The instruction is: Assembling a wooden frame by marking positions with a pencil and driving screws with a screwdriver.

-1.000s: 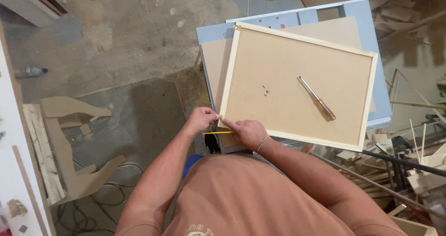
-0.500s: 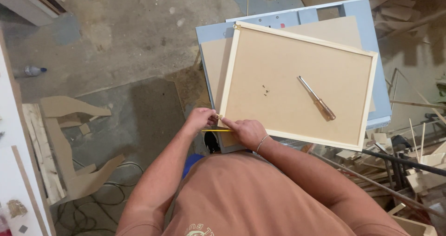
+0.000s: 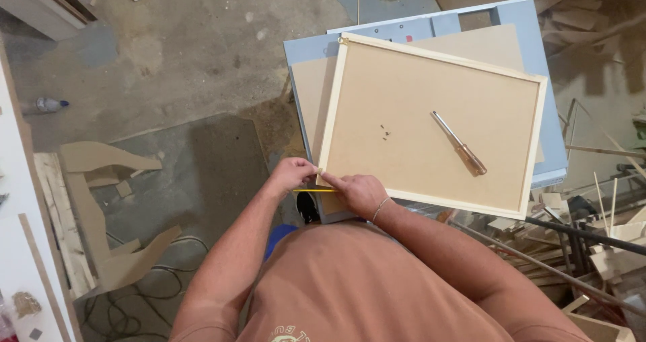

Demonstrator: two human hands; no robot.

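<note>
Both my hands meet at the framed board's [image 3: 431,123] near corner: left hand [image 3: 291,175] fingers pinch its edge, right hand [image 3: 360,193] fingers clamp a yellow pencil [image 3: 313,191]; screwdriver [image 3: 459,143] lies apart.

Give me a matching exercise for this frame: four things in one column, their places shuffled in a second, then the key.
Things:
1. screwdriver
2. small screws
3. yellow pencil
4. plastic bottle

Places:
A. lying on the concrete floor, far left
B. at the framed board's near corner, between the left hand and right hand
C. lying aslant on the board's right half
D. a little cluster near the board's middle

Pairs: 1-C, 2-D, 3-B, 4-A
</note>
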